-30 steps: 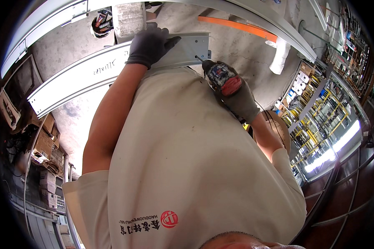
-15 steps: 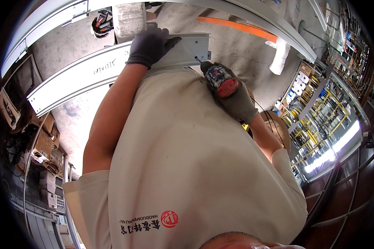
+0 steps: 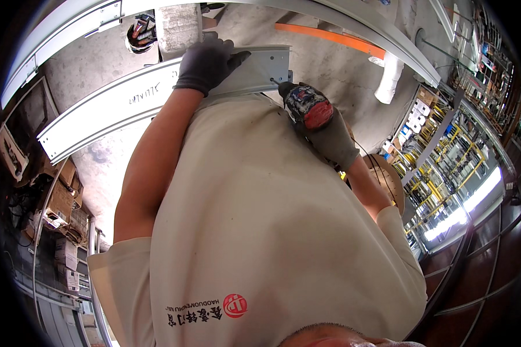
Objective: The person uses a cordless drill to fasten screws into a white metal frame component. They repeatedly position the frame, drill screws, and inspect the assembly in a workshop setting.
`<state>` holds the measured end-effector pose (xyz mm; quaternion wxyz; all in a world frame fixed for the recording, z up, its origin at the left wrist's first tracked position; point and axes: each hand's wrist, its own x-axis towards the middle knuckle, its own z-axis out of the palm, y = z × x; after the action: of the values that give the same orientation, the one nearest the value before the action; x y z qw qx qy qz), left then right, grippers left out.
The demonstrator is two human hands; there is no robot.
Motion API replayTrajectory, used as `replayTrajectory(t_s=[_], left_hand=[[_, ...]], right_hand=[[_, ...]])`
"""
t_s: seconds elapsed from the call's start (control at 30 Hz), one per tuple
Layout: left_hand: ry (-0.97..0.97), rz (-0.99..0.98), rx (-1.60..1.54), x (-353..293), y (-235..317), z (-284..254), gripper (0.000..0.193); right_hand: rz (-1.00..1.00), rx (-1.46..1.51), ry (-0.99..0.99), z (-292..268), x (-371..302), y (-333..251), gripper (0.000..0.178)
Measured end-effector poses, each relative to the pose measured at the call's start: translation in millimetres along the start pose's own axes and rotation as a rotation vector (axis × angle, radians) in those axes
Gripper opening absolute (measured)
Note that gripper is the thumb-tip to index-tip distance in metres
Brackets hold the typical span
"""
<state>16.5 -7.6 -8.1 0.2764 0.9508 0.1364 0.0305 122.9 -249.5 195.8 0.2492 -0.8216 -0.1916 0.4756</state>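
Note:
A long white metal profile (image 3: pixel 111 107) with handwritten marks on its face lies across in front of me, its right end next to my torso. My gloved left hand (image 3: pixel 207 65) grips it near that end, fingers over the far edge and thumb stretched to the right. In my gloved right hand (image 3: pixel 337 143) is a worn black and red cordless drill (image 3: pixel 308 107), tilted toward the profile. Its thin bit reaches a small hole by the profile's right end; how deep it sits I cannot tell. The drill's grip is hidden by my hand.
A pale block (image 3: pixel 178 29) stands beyond the profile, beside a container of hand tools (image 3: pixel 140 36). An orange bar (image 3: pixel 330 38) and a long white beam (image 3: pixel 359 23) run across the far side. Cardboard boxes (image 3: pixel 59 199) are at left, yellow racking (image 3: pixel 451 159) at right.
The profile and my left hand have shifted very slightly left. The drill's rear has moved a little left and nearer, with its bit still at the same hole.

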Motion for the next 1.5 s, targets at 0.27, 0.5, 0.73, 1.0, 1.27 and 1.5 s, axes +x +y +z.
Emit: replayTrajectory(t_s=[0.27, 0.5, 0.73, 1.0, 1.27, 1.5], left_hand=[[0.010, -0.007, -0.008, -1.0, -1.4, 1.3, 0.053], [-0.013, -0.018, 0.001, 0.4, 2.0, -3.6, 0.054], [-0.034, -0.020, 0.004, 1.6, 3.7, -7.0, 0.053], [-0.010, -0.016, -0.011, 0.7, 0.5, -1.8, 0.052], [-0.042, -0.031, -0.020, 0.5, 1.3, -2.7, 0.052], [-0.042, -0.020, 0.006, 1.0, 3.4, -6.1, 0.053]], right_hand=[[0.046, -0.033, 0.036, 1.4, -5.7, -3.4, 0.048], [0.028, -0.101, 0.016, 6.0, -7.0, -28.4, 0.061], [-0.077, -0.102, -0.013, 0.9, 1.6, -12.5, 0.057], [0.104, -0.040, -0.046, -9.4, -0.8, -3.2, 0.054], [0.103, -0.065, 0.050, 10.2, -6.7, -24.2, 0.066], [-0.006, -0.052, -0.002, 1.3, -3.1, -20.0, 0.064]])
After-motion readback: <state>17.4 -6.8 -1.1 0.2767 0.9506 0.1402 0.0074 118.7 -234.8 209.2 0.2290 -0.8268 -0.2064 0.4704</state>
